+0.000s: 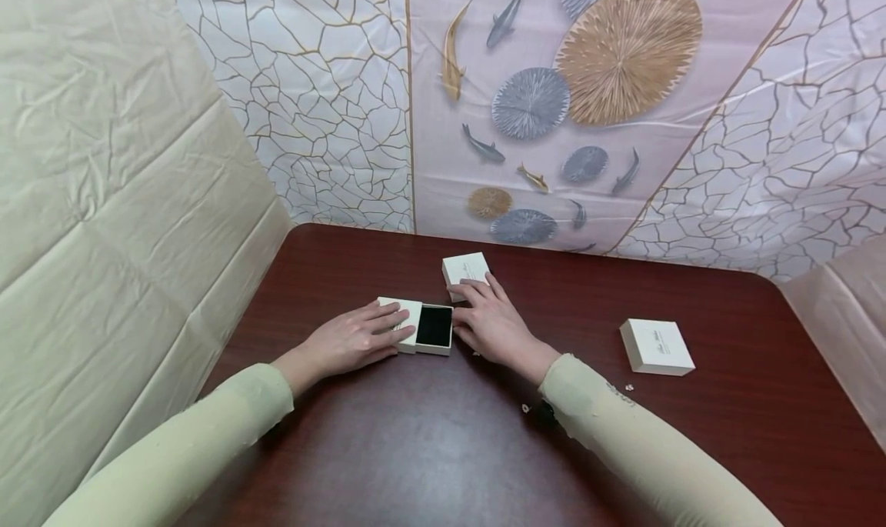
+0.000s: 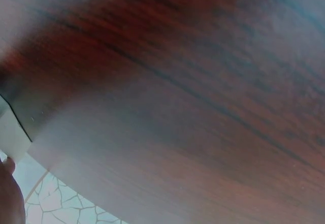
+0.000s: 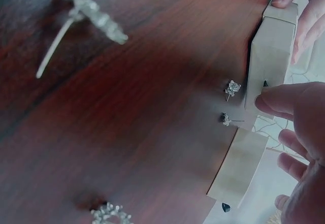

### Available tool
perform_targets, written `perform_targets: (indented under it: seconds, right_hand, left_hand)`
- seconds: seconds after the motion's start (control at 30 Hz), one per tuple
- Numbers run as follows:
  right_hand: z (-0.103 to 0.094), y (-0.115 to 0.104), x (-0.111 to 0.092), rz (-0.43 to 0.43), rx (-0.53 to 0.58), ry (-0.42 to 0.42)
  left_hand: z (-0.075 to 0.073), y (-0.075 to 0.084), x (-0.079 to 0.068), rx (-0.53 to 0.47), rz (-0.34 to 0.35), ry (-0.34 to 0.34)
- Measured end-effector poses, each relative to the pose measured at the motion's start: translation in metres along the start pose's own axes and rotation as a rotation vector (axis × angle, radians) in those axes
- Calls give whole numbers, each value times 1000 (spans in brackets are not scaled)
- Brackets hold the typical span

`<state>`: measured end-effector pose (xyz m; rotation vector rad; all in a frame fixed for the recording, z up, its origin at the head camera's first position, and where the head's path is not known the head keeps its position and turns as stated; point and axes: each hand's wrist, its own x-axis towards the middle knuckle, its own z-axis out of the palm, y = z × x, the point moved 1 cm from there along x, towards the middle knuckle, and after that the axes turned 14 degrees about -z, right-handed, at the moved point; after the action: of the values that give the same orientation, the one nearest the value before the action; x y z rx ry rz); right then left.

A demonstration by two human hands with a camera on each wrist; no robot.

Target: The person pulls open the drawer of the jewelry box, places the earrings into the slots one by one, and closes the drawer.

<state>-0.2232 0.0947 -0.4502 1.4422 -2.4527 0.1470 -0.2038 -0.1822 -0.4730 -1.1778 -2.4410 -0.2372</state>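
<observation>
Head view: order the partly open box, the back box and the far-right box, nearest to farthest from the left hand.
1. Partly open box: touched by the left hand, at its right.
2. Back box: farther back and to the right.
3. Far-right box: well out to the right, past the right hand.

Person at work, seen from close by in the room: the forearms are clad in long sleeves of pale yellowish green, the left sleeve (image 1: 173, 442) and right sleeve (image 1: 657, 454) matching in colour. Each tapers towards the wrist, the left cuff (image 1: 277, 388) and right cuff (image 1: 562, 381) both ending short of the hand. Small nubs roughen the cloth near the cuffs. Small dark markings (image 1: 621, 394), illegible at this size, lie on the right sleeve; a black form (image 1: 546, 411), indistinct, shows beneath its cuff. Left hand (image 1: 356, 338) and right hand (image 1: 494, 323): bare, slender-fingered.
</observation>
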Motion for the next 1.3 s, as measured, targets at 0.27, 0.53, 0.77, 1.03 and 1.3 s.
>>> perform_targets:
  seconds: [0.27, 0.53, 0.77, 1.03, 1.3]
  right_hand:
    - [-6, -1, -1, 9, 10, -23]
    - [-24, 4, -14, 28, 11, -57]
    - [-34, 8, -25, 13, 5, -73]
    - [-35, 9, -35, -24, -8, -52]
    - [-28, 8, -44, -52, -14, -29]
  left_hand:
    - [0, -1, -1, 13, 3, -2]
    - [0, -1, 0, 10, 6, -3]
    - [0, -3, -1, 17, 12, -6]
    - [0, -3, 0, 9, 14, -3]
    - [1, -3, -1, 1, 14, 2]
